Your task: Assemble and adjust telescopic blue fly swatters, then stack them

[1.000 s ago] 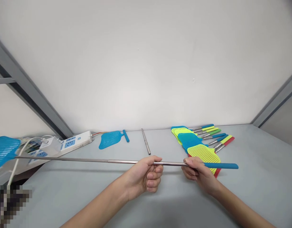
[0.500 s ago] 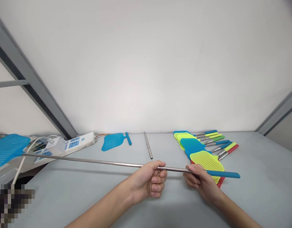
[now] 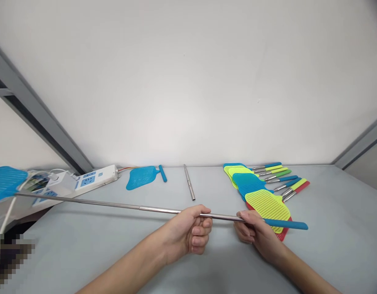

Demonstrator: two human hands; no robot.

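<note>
Both hands hold a long telescopic fly swatter, its metal rod drawn out across the view. Its blue perforated head is at the far left, and its blue grip sticks out past my right hand. My left hand is closed around the middle of the rod, thumb on top. Near the grip, my right hand pinches the rod's thicker end. Behind the right hand lies a stack of yellow, blue and red fly swatters with their rods pushed in.
On the grey table lie a loose blue swatter head, a short blue grip and a loose metal telescopic rod. A white power strip with a plugged-in adapter stands at the left. A white wall rises behind.
The view has shifted slightly. Both hands keep the same hold on the swatter, whose head sits a little farther left in view. The rod's length looks about the same.
</note>
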